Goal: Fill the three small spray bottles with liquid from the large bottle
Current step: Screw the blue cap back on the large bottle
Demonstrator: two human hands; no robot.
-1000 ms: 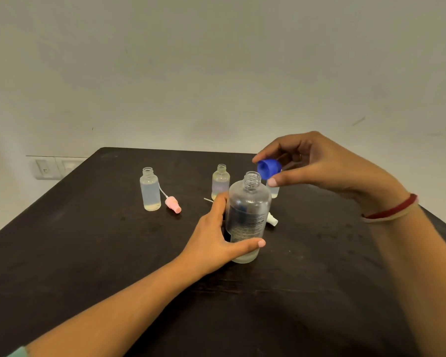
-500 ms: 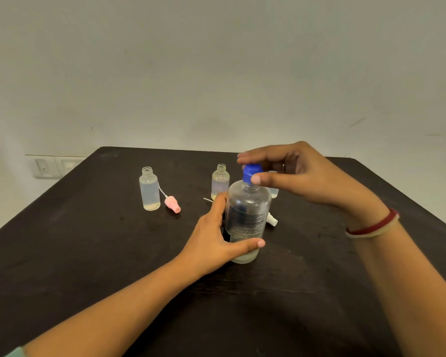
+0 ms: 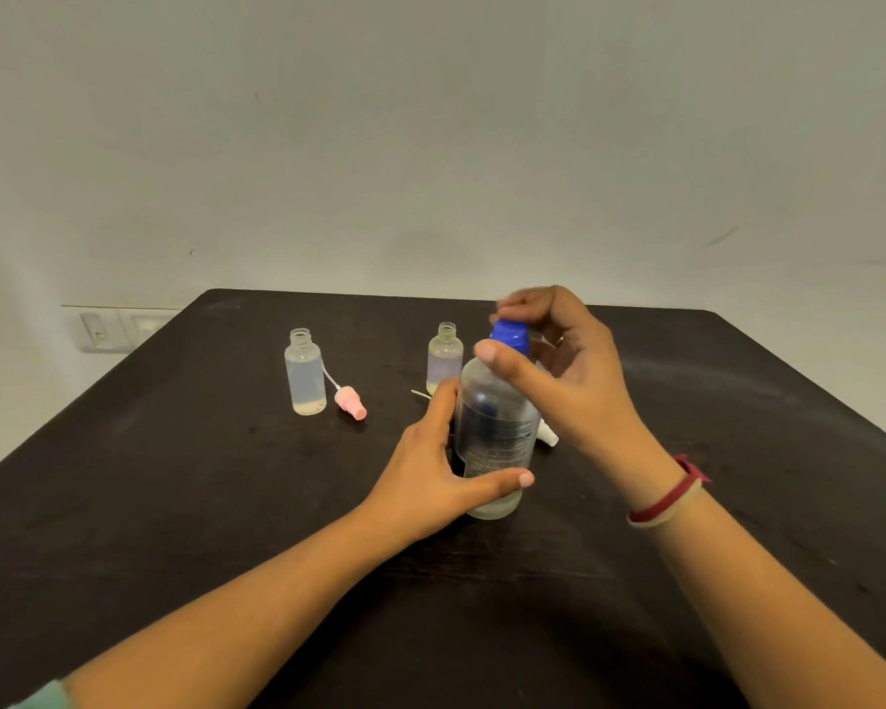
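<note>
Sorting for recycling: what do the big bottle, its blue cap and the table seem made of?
The big bottle is probably clear, slightly frosted plastic; dark shapes show through it, though glass is possible. The blue cap looks like opaque plastic, smooth with a dull sheen. The table has a dark, matte, scuffed top, perhaps painted wood or laminate; I cannot tell which.

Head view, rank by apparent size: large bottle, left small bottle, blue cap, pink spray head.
1. large bottle, also nearest the camera.
2. left small bottle.
3. blue cap and pink spray head: look alike, cap partly hidden; unranked.
</note>
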